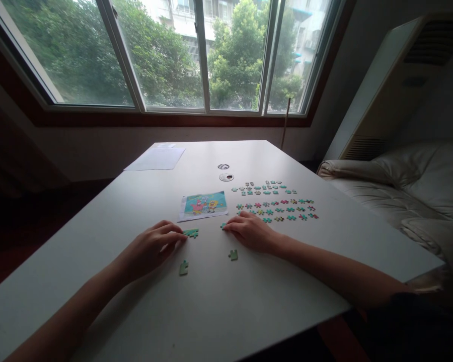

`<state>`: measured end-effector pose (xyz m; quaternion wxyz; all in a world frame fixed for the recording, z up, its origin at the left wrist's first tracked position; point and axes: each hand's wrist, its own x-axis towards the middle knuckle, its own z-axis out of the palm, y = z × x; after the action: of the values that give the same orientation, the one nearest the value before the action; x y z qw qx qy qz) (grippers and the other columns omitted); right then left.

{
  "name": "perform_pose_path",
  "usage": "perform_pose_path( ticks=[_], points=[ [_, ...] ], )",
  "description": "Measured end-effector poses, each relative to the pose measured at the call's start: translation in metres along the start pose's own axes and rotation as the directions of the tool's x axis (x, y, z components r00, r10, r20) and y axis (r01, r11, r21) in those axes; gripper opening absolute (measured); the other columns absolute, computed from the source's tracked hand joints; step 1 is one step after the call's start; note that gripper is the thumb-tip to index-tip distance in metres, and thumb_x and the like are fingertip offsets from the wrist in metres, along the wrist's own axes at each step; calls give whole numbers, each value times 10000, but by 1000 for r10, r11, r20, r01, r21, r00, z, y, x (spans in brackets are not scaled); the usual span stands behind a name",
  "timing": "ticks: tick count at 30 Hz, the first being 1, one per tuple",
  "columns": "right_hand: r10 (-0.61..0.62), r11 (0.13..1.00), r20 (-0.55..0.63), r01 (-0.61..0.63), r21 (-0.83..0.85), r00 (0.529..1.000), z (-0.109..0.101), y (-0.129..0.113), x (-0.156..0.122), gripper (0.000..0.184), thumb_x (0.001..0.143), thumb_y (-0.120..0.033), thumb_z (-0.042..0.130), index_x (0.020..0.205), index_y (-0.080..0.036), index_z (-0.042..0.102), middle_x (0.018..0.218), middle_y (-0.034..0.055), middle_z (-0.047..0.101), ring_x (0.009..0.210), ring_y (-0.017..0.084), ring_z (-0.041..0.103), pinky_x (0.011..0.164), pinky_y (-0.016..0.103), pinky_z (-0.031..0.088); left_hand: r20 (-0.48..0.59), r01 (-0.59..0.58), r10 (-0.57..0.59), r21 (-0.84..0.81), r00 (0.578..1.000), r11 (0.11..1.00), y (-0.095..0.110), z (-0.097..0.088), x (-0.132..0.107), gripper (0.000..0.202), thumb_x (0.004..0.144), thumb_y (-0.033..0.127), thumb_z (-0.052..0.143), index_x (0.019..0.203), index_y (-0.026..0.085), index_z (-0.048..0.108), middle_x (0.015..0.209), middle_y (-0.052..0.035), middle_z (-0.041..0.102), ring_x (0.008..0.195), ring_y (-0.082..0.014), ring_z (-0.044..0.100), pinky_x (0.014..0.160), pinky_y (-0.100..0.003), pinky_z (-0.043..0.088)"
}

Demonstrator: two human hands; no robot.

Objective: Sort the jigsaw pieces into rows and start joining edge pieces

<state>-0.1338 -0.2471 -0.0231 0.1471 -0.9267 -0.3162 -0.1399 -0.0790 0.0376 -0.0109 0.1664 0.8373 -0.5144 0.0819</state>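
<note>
My left hand [154, 247] has its thumb and fingertips at the left end of a short strip of joined green puzzle pieces [192, 233], gripping its edge. Across from it, my right hand [251, 231] holds a small teal puzzle piece [223, 227] under its fingertips, flat on the table. A gap of bare tabletop separates that piece from the strip. Closer to me lie two loose green pieces, a left one [183, 268] and a right one [233, 255]. Just beyond the hands is a picture sheet [205, 205] with cartoon figures on a teal ground.
Rows of loose puzzle pieces [275, 203] spread beyond my right hand on the white table [109, 221]. Two small round items [226, 177] lie past the picture sheet. White paper [156, 157] rests at the far left corner. A pale sofa [392, 186] stands to the right.
</note>
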Motion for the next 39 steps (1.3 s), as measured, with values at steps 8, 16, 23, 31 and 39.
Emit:
perform_pose_path(
  ticks=[8,16,23,31,39],
  points=[
    [0,1000,-4,-1,-13,1000,1,1,1,259,869,-171,416,1032,-187,618,1016,56,630,863,145,500,787,282,393,-19,-3,3,14,1000,1000,-1,1,0,266,828,145,422,947,221,647,932,-72,631,852,-173,563,697,-280,496],
    [72,997,-65,-74,-22,995,-13,30,17,234,841,-164,461,995,-155,638,952,68,647,841,149,539,781,296,413,7,13,-13,29,1000,999,0,0,-1,266,834,144,415,946,215,645,942,-71,626,866,-177,556,700,-285,491],
    [304,950,35,-300,-90,952,-19,102,70,251,795,-106,511,1010,-131,638,1003,100,642,932,172,568,833,302,424,-5,36,-35,33,999,999,-5,0,-4,266,837,143,407,934,203,647,932,-76,626,859,-179,552,706,-293,486],
    [296,955,164,-290,-57,941,-7,123,99,249,740,-128,605,983,-143,652,1006,94,649,919,171,599,804,253,450,-5,58,-58,23,998,998,-7,-2,-5,267,839,152,402,929,193,650,923,-83,621,836,-175,556,695,-294,490],
    [307,950,213,-312,-10,928,-7,120,101,253,724,-91,600,965,-138,661,914,77,670,769,145,626,706,214,472,-35,47,-47,1,998,999,-3,-3,-3,264,833,168,411,919,199,660,906,-78,632,810,-168,563,673,-280,500]
  ],
)
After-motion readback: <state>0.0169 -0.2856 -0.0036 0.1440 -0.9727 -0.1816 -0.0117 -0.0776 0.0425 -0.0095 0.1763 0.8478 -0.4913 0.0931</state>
